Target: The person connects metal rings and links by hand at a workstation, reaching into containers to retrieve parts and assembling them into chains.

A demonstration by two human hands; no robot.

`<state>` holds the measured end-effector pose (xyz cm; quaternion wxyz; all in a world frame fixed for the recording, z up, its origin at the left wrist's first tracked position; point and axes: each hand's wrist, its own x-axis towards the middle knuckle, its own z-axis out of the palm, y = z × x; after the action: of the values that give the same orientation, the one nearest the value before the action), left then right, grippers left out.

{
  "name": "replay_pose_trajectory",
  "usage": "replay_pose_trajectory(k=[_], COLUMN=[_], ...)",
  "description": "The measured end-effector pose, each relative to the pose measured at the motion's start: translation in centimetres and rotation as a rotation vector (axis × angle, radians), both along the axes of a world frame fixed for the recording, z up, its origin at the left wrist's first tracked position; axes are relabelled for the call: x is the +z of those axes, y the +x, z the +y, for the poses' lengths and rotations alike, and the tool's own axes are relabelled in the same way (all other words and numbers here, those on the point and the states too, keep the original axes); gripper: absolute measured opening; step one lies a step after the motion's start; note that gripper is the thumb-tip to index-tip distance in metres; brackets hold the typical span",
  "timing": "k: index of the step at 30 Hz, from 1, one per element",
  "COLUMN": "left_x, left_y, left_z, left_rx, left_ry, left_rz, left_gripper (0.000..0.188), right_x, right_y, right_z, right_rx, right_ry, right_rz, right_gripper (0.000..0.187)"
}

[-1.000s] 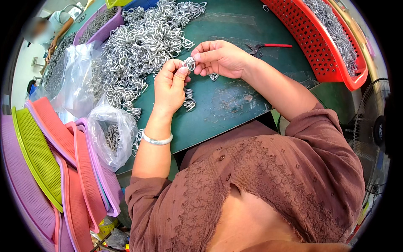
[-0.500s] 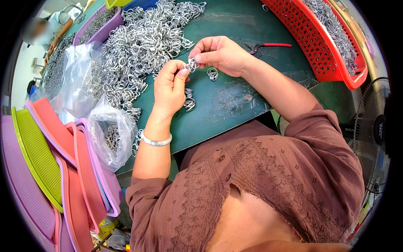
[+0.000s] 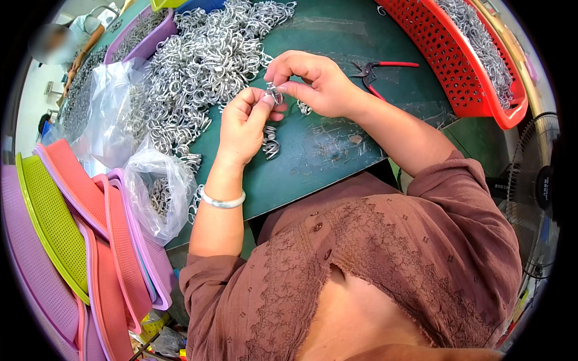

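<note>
Over the table's near part, my left hand (image 3: 242,125) pinches a small cluster of silver metal rings (image 3: 274,92) between thumb and fingers. From the right, my right hand (image 3: 324,85) has its thumb and fingertips closed on the same rings. How the rings are joined is too small to make out. A short row of rings (image 3: 271,144) lies beside my left hand's wrist side. Another small ring cluster (image 3: 304,107) rests under my right hand, partly covered by it. Beyond both hands spreads a large heap of similar rings (image 3: 198,69).
Red-handled pliers (image 3: 372,73) lie right of my right hand. A red perforated basket (image 3: 445,60) full of metal pieces stands far right, near a black fan (image 3: 533,186). At left are plastic bags (image 3: 159,192), stacked coloured baskets (image 3: 54,228) and a purple bin (image 3: 144,39). Another person sits far left.
My right hand has shifted slightly left and tilted, now hiding more of the loose ring cluster and uncovering the pliers' second handle. The fingers have re-gripped around the held rings.
</note>
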<state>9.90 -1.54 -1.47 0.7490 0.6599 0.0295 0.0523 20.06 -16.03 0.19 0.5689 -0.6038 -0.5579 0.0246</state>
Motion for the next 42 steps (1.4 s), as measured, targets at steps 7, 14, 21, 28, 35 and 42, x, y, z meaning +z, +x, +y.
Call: replay_pose_trajectory(k=[7,14,21,28,35,42], left_x=[0.2,0.0,0.4,0.1,-0.1,0.8], left_y=[-0.1,-0.2,-0.1,0.0,0.1,0.3], left_z=[0.1,-0.1,-0.7,0.0,-0.4,-0.6], left_rx=[0.0,0.075,0.162,0.184,0.305,0.218], left_ry=[-0.245,-0.182,-0.214,-0.267,-0.16,-0.192], left_rz=[0.049,0.093,0.118,0.165,0.019,-0.09], left_gripper=[0.017,0.021,0.027,0.026,0.024,0.011], right_x=[0.2,0.2,0.6,0.5,0.4,-0.2], right_y=[-0.3,-0.7,-1.2,-1.4,-2.1,-1.8], right_z=[0.1,0.3,0.4,0.7,0.5,0.7], right_rx=[-0.085,-0.089,-0.046,-0.064,-0.218,-0.294], right_ry=[0.033,0.054,0.067,0.054,-0.123,-0.087], right_rz=[-0.092,-0.175,-0.205,-0.152,-0.193,-0.221], right_gripper=[0.009,0.011,0.011,0.011,0.017,0.017])
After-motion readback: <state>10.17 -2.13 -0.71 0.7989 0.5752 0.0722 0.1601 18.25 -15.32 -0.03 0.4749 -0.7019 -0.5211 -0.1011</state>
